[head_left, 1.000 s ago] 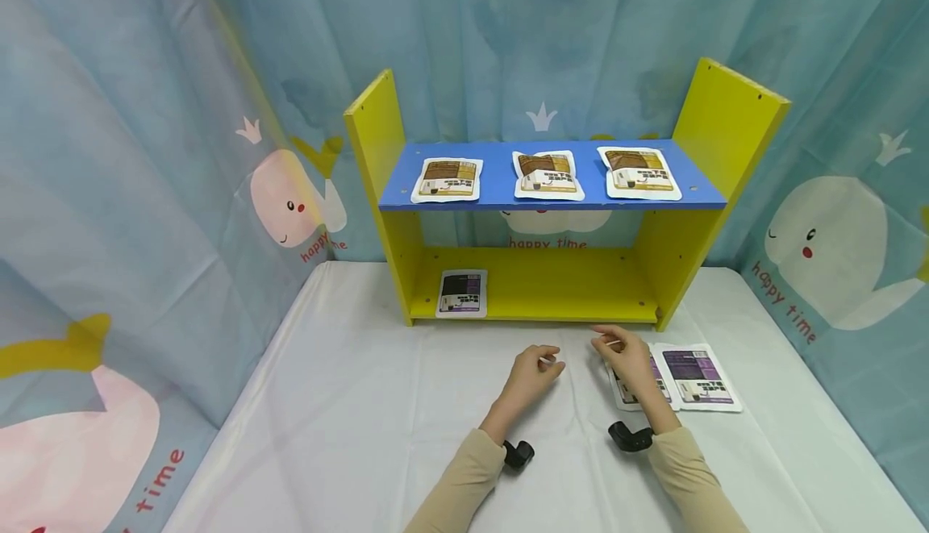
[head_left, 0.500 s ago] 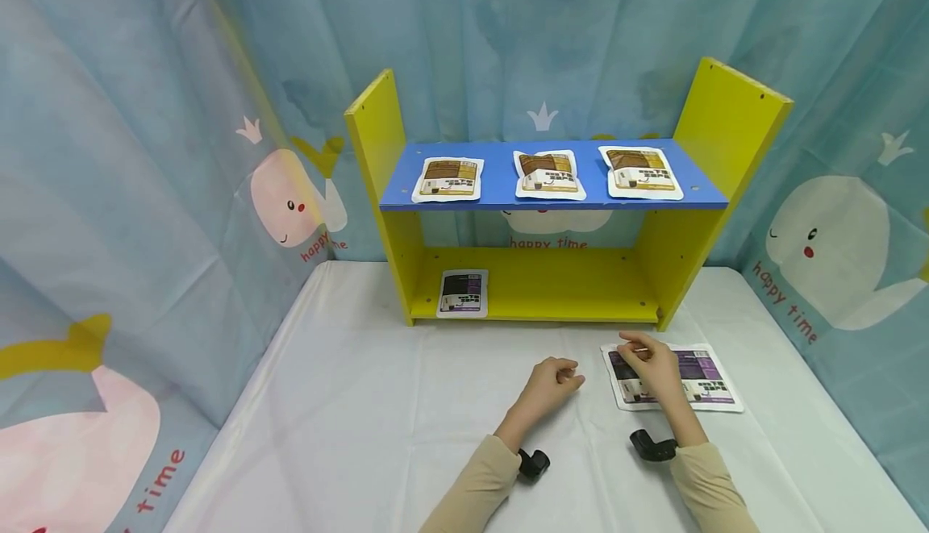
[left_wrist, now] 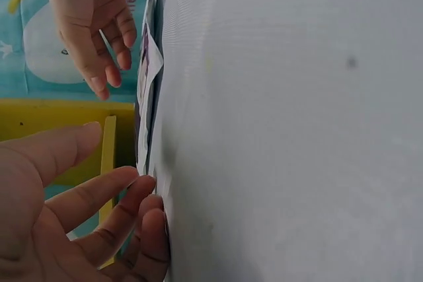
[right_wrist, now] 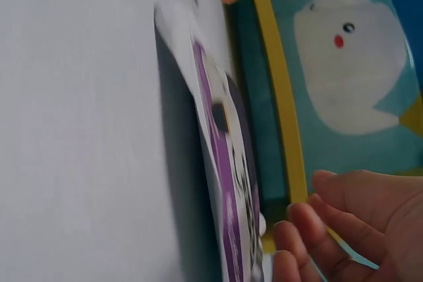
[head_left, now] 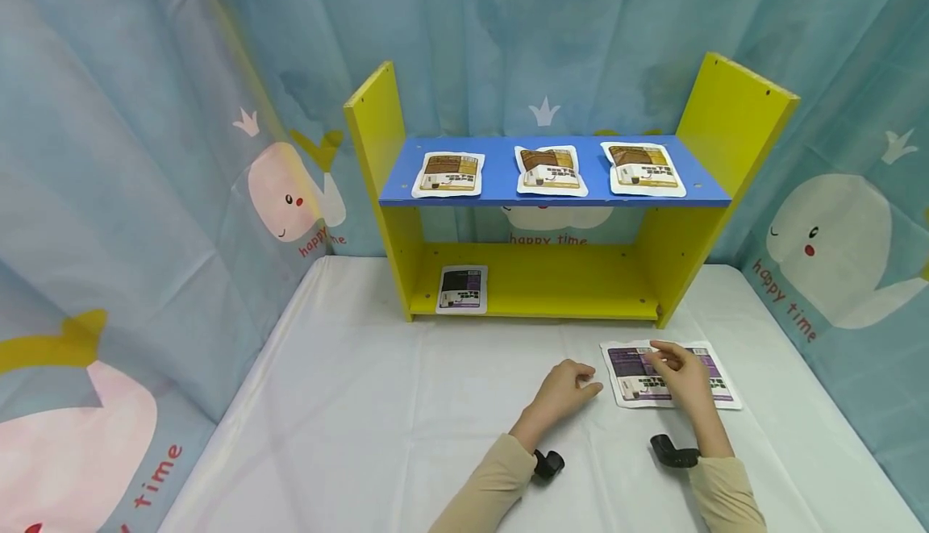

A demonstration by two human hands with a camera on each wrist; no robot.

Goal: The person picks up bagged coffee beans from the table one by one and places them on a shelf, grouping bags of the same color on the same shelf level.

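Observation:
Two flat white pouches with purple-and-black labels lie side by side on the table: a left one [head_left: 630,386] and a right one [head_left: 726,394]. My right hand [head_left: 685,380] hovers over the place where they meet, its fingers loosely bent and holding nothing; it hides part of both. Just left of the left pouch is my left hand [head_left: 562,394], thumb and fingers apart. In the left wrist view its fingertips come close to a pouch edge [left_wrist: 149,74]; I cannot tell whether they touch. The right wrist view shows a pouch [right_wrist: 221,137] side-on, near my right hand [right_wrist: 363,222].
Behind the hands stands a yellow shelf unit [head_left: 656,267] with a blue upper board [head_left: 501,174]. Three brown-labelled pouches [head_left: 550,172] lie spaced along that board. One purple-labelled pouch [head_left: 462,289] lies at the left of the lower board [head_left: 559,279]. Printed curtains [head_left: 508,41] surround the white-covered table [head_left: 348,436].
Both hands have moved right and slightly toward the front. My right hand has passed across the left pouch toward the right one. The pouches have stayed in place.

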